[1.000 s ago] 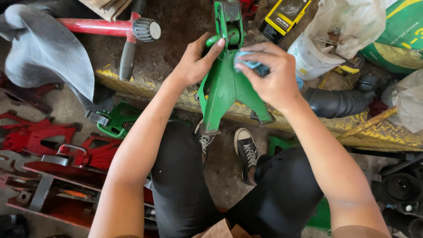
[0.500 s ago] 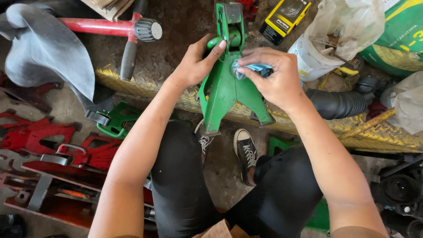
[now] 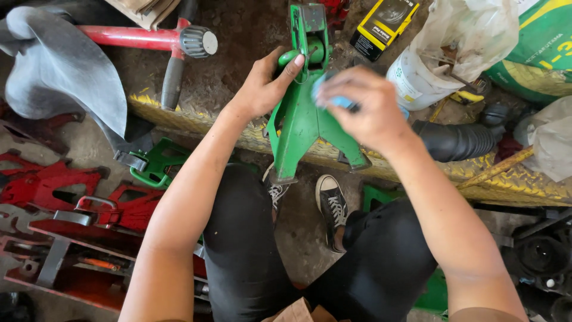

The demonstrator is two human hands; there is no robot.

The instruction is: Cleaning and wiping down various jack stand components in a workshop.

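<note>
Two bare hands are working on a green jack stand [image 3: 301, 122], which is standing tilted on the lip of a yellow tread-plate ledge [image 3: 506, 182], its splayed legs hanging over the edge above the person's knees. The left hand [image 3: 265, 86] is gripping the stand's upper left side, fingers [image 3: 292, 61] curling around a green handle near the top. The right hand [image 3: 363, 107] is blurring slightly while pressing a small blue object [image 3: 336, 100] against the stand's right face; its fingers are closing around that object, though what it is cannot be told.

Room around the stand is tight. Just right of it, a black ribbed hose [image 3: 459, 140] is lying along the ledge, with a white bucket [image 3: 417, 80] behind it and a yellow-and-black box [image 3: 381, 27] beyond the stand's top. To the left, a red-handled tool [image 3: 149, 39] and a grey cloth [image 3: 59, 71] are resting on the dirt. Below the ledge, black sneakers [image 3: 332, 206] are standing on the concrete floor [image 3: 298, 232], and red jack stands [image 3: 59, 191] are crowding the lower left.
</note>
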